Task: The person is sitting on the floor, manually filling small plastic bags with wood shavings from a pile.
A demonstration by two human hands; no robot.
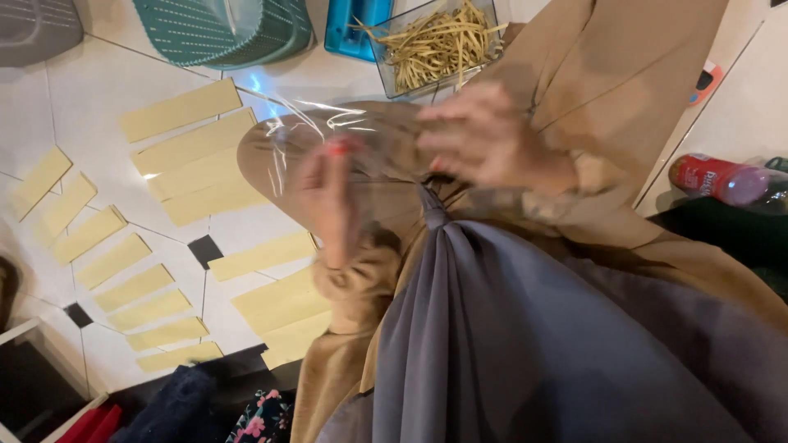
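Grey cloth (525,344) drapes closest, filling five o'clock. Just above it, both hands hold a clear plastic sheet (328,139) near centre: the left hand (328,201) pinches it (motion blurs the fingers), while the right hand (484,139) at one o'clock is too blurred to tell its grip. Pale yellow strips (189,143) lie on the floor toward nine o'clock; a clear box of dry sticks (435,45) sits at twelve.

Tan sleeves (361,283), grey scarf (525,344), tan garment (624,74)

strips (190,143): 17 | baskets (226,29): 2 | bottle (716,178): 1 | hands (484,139): 2
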